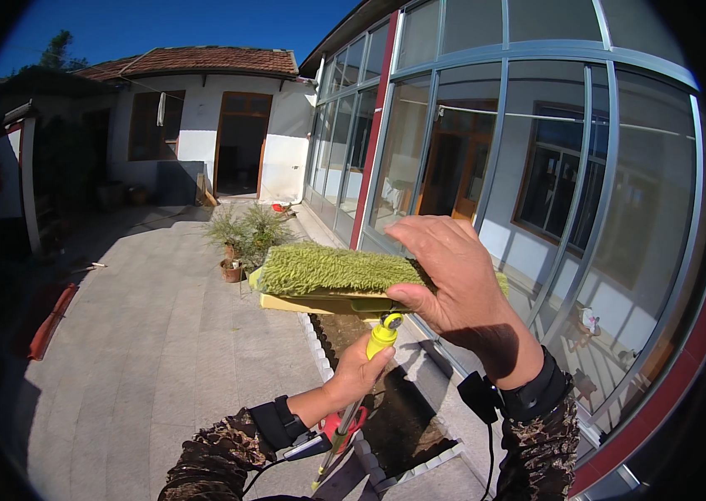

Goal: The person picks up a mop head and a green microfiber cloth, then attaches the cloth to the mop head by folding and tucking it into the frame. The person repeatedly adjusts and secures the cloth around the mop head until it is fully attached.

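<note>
A window washer with a fluffy green microfibre pad is held up in front of me, its head lying nearly level. My left hand is wrapped round the yellow neck of its pole, just below the swivel joint. Beneath that hand the pole slants down toward the paving. My right hand grips the pad near its right end, thumb on the near side and fingers over the top. A pale yellow edge shows under the pad.
Tall framed glass panes rise along the right. Below the washer, a soil bed has a white scalloped border. Potted plants stand ahead on the paved yard. A long red object lies at left; something red sits below my left hand.
</note>
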Action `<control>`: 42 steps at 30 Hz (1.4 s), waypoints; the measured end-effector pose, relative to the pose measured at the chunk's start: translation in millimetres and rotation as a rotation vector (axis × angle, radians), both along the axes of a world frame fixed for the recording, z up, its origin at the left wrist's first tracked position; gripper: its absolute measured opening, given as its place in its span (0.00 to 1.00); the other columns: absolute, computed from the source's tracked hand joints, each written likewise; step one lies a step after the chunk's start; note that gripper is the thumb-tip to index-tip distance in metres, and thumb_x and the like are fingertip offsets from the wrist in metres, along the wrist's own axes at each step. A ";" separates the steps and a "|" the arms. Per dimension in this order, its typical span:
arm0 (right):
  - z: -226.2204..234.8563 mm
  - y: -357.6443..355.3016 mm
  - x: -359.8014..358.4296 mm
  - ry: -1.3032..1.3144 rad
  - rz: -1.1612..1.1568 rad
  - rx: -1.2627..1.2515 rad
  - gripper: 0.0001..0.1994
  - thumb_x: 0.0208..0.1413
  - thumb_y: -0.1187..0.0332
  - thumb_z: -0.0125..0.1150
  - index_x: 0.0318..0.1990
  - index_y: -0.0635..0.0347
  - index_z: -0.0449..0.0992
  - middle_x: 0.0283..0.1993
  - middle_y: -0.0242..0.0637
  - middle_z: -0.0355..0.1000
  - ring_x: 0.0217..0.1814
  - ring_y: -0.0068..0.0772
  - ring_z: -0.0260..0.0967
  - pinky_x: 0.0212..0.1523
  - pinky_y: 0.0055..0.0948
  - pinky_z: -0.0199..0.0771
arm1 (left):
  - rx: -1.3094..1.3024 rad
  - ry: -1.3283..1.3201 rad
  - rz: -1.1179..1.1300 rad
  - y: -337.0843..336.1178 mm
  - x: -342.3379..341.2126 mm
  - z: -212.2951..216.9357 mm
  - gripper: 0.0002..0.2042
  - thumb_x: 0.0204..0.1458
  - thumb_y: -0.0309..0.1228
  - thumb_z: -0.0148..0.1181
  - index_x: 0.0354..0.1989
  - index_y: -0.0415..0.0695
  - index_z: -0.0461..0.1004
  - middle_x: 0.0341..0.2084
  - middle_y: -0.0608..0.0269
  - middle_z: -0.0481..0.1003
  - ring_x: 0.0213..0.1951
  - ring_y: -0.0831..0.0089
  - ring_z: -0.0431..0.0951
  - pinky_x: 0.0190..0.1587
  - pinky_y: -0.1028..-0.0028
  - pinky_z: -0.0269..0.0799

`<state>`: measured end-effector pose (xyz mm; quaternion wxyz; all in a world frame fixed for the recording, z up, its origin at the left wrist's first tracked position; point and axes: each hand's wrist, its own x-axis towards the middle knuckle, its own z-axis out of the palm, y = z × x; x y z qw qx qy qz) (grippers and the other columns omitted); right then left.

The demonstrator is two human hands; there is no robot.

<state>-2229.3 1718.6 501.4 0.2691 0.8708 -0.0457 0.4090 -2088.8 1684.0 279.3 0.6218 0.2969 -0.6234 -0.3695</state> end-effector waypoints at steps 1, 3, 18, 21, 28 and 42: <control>2.0 1.7 9.7 0.053 0.050 0.086 0.32 0.59 0.40 0.54 0.54 0.63 0.73 0.49 0.46 0.75 0.51 0.49 0.72 0.51 0.39 0.67 | 0.017 -0.002 -0.012 0.0 -1.8 0.8 0.14 0.62 0.39 0.57 0.46 0.40 0.68 0.26 0.69 0.69 0.27 0.80 0.66 0.31 0.75 0.66; 6.7 3.3 19.9 0.123 0.083 0.168 0.30 0.59 0.44 0.58 0.55 0.64 0.72 0.49 0.47 0.75 0.51 0.49 0.73 0.51 0.38 0.68 | 0.015 -0.011 -0.013 -2.3 -8.8 2.9 0.15 0.61 0.39 0.58 0.46 0.39 0.70 0.27 0.66 0.71 0.29 0.77 0.69 0.34 0.72 0.68; 19.6 -4.0 33.0 0.091 0.026 0.243 0.14 0.58 0.61 0.63 0.44 0.63 0.76 0.29 0.47 0.74 0.32 0.50 0.75 0.32 0.36 0.74 | -0.270 -0.140 0.301 -29.4 -32.7 0.8 0.13 0.60 0.36 0.55 0.45 0.39 0.70 0.30 0.43 0.75 0.36 0.40 0.76 0.38 0.58 0.72; 20.9 -5.5 30.5 0.143 -0.005 0.203 0.13 0.58 0.62 0.62 0.45 0.62 0.76 0.29 0.44 0.75 0.31 0.47 0.76 0.32 0.34 0.74 | -0.199 -0.162 0.290 -29.5 -35.5 2.6 0.13 0.60 0.37 0.56 0.45 0.40 0.70 0.29 0.42 0.74 0.36 0.39 0.76 0.37 0.57 0.71; 17.3 -15.1 31.5 0.076 -0.009 0.145 0.17 0.60 0.56 0.61 0.45 0.64 0.76 0.34 0.46 0.75 0.35 0.47 0.75 0.35 0.35 0.73 | -0.190 -0.141 0.236 -28.0 -42.0 4.6 0.14 0.59 0.38 0.57 0.43 0.40 0.70 0.26 0.44 0.73 0.32 0.46 0.76 0.34 0.61 0.71; -240.6 -68.9 -12.1 -0.967 0.272 1.342 0.23 0.71 0.51 0.39 0.43 0.63 0.73 0.36 0.33 0.73 0.38 0.24 0.70 0.39 0.26 0.67 | -0.076 -0.029 0.061 -41.8 -27.5 -7.9 0.17 0.65 0.44 0.50 0.45 0.39 0.69 0.24 0.66 0.69 0.26 0.78 0.69 0.30 0.74 0.67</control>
